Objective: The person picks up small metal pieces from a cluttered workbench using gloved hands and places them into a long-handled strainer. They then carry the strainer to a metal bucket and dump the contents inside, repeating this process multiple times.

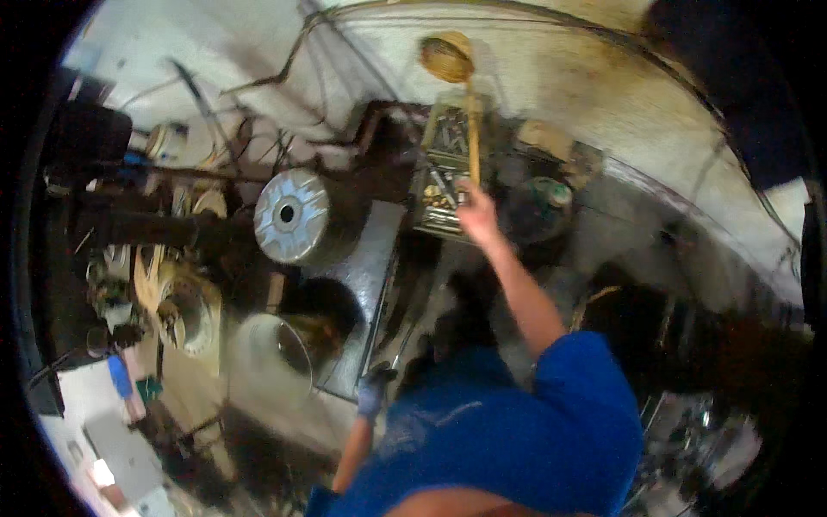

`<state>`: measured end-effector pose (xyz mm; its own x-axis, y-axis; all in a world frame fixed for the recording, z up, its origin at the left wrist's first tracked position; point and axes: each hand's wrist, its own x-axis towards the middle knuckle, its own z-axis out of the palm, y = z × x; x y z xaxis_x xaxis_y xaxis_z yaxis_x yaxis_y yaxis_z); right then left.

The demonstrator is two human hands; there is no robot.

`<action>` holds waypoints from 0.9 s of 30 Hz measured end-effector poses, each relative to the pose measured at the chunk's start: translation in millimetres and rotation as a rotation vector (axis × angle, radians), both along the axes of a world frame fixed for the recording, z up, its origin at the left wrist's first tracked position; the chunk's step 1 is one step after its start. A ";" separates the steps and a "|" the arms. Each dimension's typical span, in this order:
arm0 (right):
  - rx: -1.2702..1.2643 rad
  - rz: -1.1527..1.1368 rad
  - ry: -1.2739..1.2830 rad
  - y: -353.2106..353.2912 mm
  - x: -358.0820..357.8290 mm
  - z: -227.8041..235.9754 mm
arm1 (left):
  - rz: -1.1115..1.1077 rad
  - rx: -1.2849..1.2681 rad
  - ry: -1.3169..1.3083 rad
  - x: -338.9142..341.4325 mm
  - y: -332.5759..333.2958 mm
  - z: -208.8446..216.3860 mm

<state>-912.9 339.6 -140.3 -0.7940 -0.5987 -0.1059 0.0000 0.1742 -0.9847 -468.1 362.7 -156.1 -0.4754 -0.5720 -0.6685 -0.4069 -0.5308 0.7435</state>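
My left hand point(371, 394), in a grey glove with dark fingers, is closed round a slim metal-shafted tool point(402, 346) that points up and away. Its kind is too blurred to tell. My bare right hand point(475, 214) reaches forward over the near part of a divided metal tray point(441, 231). The tray holds several metal tools and small brassy parts. Beside the fingers runs a yellow pole point(474, 129), topped by a round yellow basket-like head point(447, 57). Motion smears the right fingers, so I cannot see whether they grip anything.
Left of the tray lies a grey metal plate point(372, 258). A drum-like part with a silver-blue face point(291, 215) and a pale open cylinder point(269, 358) stand beside it. Machine parts point(185, 310) fill the left; a dark round container point(538, 215) is right of the tray.
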 end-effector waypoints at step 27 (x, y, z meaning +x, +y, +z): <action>0.620 -1.699 0.410 475.3 573.6 139.1 | -2.036 -1.312 0.716 -59.0 20.0 -64.8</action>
